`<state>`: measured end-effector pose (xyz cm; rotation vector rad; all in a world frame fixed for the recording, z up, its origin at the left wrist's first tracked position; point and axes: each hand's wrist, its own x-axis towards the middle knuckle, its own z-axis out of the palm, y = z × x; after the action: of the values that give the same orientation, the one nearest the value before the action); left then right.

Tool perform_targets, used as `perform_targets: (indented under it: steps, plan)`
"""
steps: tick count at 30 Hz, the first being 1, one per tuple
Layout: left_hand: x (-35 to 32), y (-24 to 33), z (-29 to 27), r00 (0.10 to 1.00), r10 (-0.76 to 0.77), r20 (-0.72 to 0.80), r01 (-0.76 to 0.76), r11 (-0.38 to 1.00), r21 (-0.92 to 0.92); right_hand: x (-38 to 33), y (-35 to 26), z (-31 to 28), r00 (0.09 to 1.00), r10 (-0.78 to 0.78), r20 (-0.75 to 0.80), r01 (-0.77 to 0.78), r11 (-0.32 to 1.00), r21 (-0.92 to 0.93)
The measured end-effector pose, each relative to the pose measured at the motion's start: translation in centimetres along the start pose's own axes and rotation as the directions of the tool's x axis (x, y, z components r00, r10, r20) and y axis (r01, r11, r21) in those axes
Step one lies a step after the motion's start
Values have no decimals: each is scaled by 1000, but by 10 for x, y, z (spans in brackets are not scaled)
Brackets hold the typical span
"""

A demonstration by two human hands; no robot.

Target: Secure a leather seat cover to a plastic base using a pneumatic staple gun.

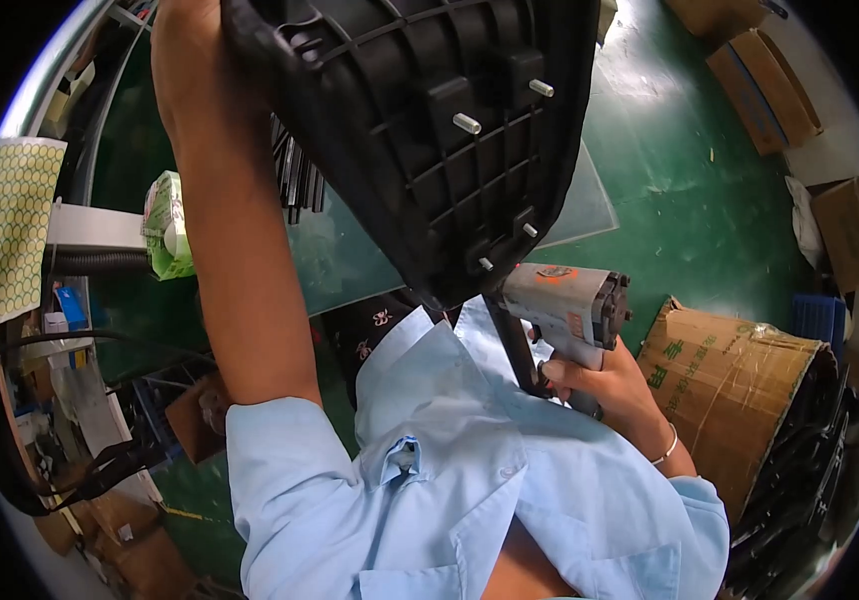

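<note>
A large black ribbed plastic panel [430,120] with several metal studs fills the top middle, its underside facing me. My left hand [185,45] reaches up at the top left and grips the panel's upper edge; the fingers are hidden behind it. My right hand [600,385] is closed around the handle of a grey pneumatic stapler [570,305], held just under the panel's lower corner. The tool's nose points toward the panel's bottom edge.
A clear sheet [350,250] lies on a green floor [690,190]. A cardboard drum [725,385] holding black parts stands at right, cardboard boxes [765,85] at upper right. A green-and-white packet [168,225], cables and clutter sit at left.
</note>
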<state>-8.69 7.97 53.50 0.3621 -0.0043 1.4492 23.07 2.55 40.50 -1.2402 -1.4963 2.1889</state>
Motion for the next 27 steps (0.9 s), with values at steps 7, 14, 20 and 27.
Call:
perform_targets:
  steps: [7,14,20,27]
  plan:
    - [-36,13,-16,450,890,69,-422,144,895,2,-6,12,1000,13,13,-14,1000,20]
    - [-63,3,-54,296,926,-233,-433,348,832,-5,4,-17,968,-118,-221,123,992,8]
    - [-93,-10,-63,284,881,-378,-369,464,805,-1,12,-22,978,-77,-194,96,991,91]
    - [-112,-14,-59,202,885,-420,-300,464,833,11,5,-19,988,-18,-152,25,999,45]
